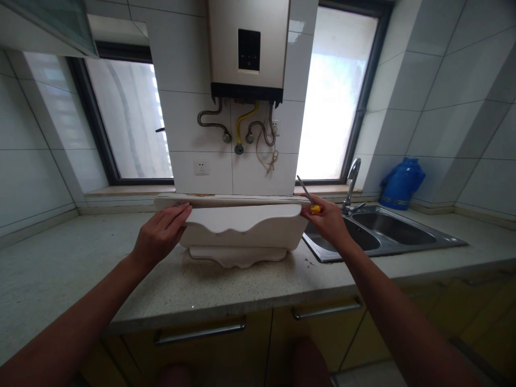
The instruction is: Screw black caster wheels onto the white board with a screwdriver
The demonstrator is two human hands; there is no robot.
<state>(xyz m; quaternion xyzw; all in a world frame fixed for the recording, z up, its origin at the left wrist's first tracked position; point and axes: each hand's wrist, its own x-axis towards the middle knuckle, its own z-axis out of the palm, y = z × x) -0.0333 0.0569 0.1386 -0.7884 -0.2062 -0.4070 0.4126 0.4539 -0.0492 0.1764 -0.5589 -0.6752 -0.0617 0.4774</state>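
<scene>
A white wall-shelf-like piece (242,221) with wavy front edges stands on the countertop, a flat white board (242,200) running along its top at the back. My left hand (163,228) is closed on the left end of that board, fingers over its upper face. At the opposite end, my right hand (324,216) is closed round a screwdriver (315,208) with a yellow handle, its metal shaft pointing up and left. The fingers of this hand also touch the right end of the board. Their tips are partly hidden behind the board.
The speckled countertop (80,252) has drawers with metal handles (201,332) below. To the right are a double steel sink (393,228), a tap (353,180) and a blue bottle-like container (402,184). A water heater (249,48) with pipes hangs on the tiled wall between two windows.
</scene>
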